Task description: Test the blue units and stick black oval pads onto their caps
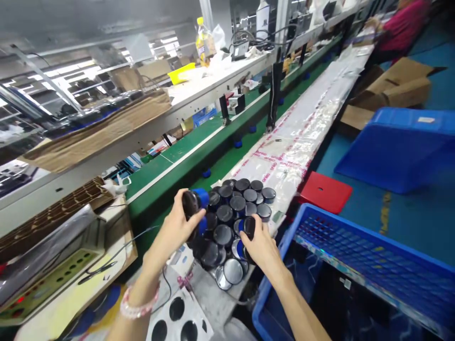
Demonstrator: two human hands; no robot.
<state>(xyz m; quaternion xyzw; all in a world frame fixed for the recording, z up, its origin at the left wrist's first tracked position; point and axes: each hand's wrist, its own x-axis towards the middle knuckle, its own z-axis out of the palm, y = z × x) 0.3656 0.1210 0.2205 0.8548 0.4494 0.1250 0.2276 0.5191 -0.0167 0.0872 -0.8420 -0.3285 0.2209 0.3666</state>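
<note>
My left hand [177, 227] is closed round a dark round part with a blue cap [195, 201], lifted slightly above a cluster of several black round lens-like parts [234, 208] on the bench. My right hand [261, 246] grips another black and blue round part [248, 227] at the near side of the cluster. More of the same parts with shiny faces [232, 271] lie closest to me. A bead bracelet [137, 308] sits on my left wrist.
A blue mesh crate [355, 255] stands at my right, a red stool [324, 192] and a blue bin [398, 147] beyond it. A green conveyor [199, 156] runs away beside plastic-covered bench [302, 137]. A white holed tray [177, 322] lies near. A person in red [401, 28] works far off.
</note>
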